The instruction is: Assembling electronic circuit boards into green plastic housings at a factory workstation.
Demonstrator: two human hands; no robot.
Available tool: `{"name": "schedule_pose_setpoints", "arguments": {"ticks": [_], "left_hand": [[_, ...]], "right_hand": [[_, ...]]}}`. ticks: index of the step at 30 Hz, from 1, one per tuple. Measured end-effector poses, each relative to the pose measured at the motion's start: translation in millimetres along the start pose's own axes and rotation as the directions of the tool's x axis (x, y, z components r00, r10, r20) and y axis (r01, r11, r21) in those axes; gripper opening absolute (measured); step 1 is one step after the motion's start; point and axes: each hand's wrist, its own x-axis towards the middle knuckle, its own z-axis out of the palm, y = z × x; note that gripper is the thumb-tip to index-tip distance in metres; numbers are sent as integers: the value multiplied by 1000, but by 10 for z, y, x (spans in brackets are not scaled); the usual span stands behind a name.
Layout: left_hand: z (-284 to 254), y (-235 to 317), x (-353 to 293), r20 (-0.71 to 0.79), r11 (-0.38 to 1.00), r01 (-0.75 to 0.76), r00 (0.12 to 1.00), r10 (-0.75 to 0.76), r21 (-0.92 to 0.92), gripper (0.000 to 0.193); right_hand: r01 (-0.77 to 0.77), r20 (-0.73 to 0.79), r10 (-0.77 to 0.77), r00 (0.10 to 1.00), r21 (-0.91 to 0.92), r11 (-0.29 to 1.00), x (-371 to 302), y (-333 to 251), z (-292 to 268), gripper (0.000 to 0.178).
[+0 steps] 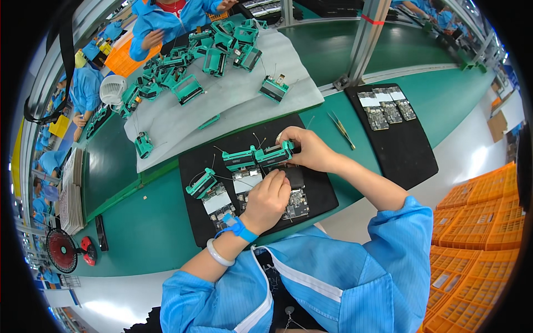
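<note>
On the near black mat (319,202), three green housings stand at the upper ends of circuit boards. Right-hand one (272,156) is the unit being worked: right hand (310,149) has its fingers clamped on that housing's right end. Left hand (267,198) is just below it, fingers bent in over the boards; can't tell whether they're pinching anything, tips hidden. Middle housing (239,159) sits right beside the worked one. Left housing (201,183) is tilted, at the top of the left board (218,204), which has a white patch. Thin wires stick up from the housings. Right board (298,204) partly covered by left hand. Left wrist: blue strap (237,228), pale bangle (220,253).

Tweezers (343,132) on the green tabletop (150,233), between the two mats. Second black mat (405,152), further right, carries a row of boards (387,108) at its far end. Beyond the near mat: white sheet (244,105) with a heap of green housings (214,60). Co-worker in blue (172,25) behind the heap. Orange crates (472,222) stacked off to the right.
</note>
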Motion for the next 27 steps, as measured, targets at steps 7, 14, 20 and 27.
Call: {"name": "schedule_pose_setpoints", "arguments": {"ticks": [7,14,20,27], "left_hand": [[8,57,4,-52,1000,-7,999,8,5,8],[22,67,14,-59,1000,-6,998,8,28,7],[110,46,45,-71,999,-6,997,9,50,6],[197,-28,106,13,1000,22,1000,-23,22,6]], "right_hand": [[34,-7,-34,999,-49,998,-16,10,10,34],[44,-9,-45,999,-71,996,-35,-4,32,31],[49,-22,-50,999,-27,998,4,67,-6,31],[71,-16,-72,997,-24,997,63,143,-88,31]]}}
